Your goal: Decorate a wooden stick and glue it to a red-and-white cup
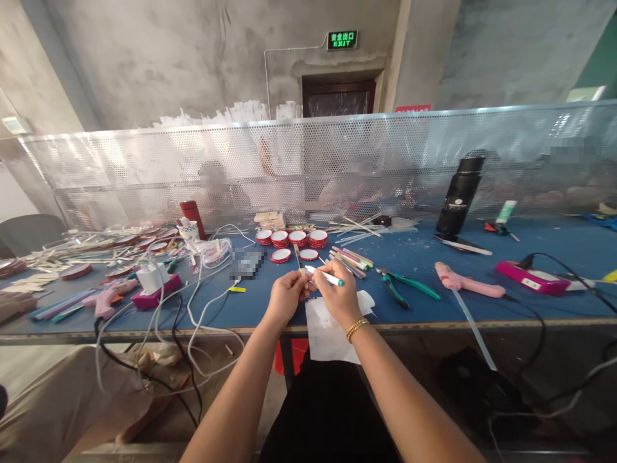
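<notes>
Near the table's front edge my two hands are close together. My right hand [337, 288] is closed round a white marker pen [330, 276] with a teal end, its other end pointing at my left fingers. A thin flat wooden stick [297, 252] is pinched in my left hand [288, 292] and sticks up away from me. White paper [321, 328] lies under my right hand and hangs over the edge. Just beyond my hands lie round red-rimmed white discs [309, 255], with several stacks [298, 238] of them behind.
Right of my hands lie coloured sticks [354, 258], teal-handled pliers [409, 285], a pink glue gun [467, 281] and a magenta power strip [533, 278]. A black flask [460, 196] stands farther back. White cables [195, 315] cross the left side. A perforated metal screen [270, 161] closes the back.
</notes>
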`<state>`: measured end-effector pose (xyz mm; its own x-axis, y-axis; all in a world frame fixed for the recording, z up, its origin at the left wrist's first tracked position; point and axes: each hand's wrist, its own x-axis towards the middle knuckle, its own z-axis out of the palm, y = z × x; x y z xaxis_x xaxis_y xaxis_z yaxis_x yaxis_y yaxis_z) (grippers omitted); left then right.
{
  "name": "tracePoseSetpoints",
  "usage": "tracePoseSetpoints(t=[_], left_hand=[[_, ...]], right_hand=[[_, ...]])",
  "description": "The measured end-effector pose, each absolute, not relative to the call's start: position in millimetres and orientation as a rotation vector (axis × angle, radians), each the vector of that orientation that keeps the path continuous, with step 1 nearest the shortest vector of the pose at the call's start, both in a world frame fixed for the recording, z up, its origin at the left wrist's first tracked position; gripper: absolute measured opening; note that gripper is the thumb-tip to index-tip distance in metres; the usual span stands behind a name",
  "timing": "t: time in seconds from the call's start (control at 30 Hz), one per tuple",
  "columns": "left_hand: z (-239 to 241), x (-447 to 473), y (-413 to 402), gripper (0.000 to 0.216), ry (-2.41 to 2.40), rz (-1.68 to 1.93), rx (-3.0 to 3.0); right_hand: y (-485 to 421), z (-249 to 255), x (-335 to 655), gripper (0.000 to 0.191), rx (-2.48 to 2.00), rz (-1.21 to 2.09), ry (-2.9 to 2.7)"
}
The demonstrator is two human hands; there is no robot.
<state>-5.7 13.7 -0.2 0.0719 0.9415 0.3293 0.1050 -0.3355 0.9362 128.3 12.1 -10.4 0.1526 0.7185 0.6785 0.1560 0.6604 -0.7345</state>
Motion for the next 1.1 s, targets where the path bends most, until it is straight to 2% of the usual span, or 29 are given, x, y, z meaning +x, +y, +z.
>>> tracePoseSetpoints(t=[1.1], left_hand=[[-0.8, -6.1, 13.5, 0.032, 1.054, 1.354, 1.616]], right_hand=[[11.7, -11.1, 127.9, 0.013, -0.777, 0.526, -1.424]])
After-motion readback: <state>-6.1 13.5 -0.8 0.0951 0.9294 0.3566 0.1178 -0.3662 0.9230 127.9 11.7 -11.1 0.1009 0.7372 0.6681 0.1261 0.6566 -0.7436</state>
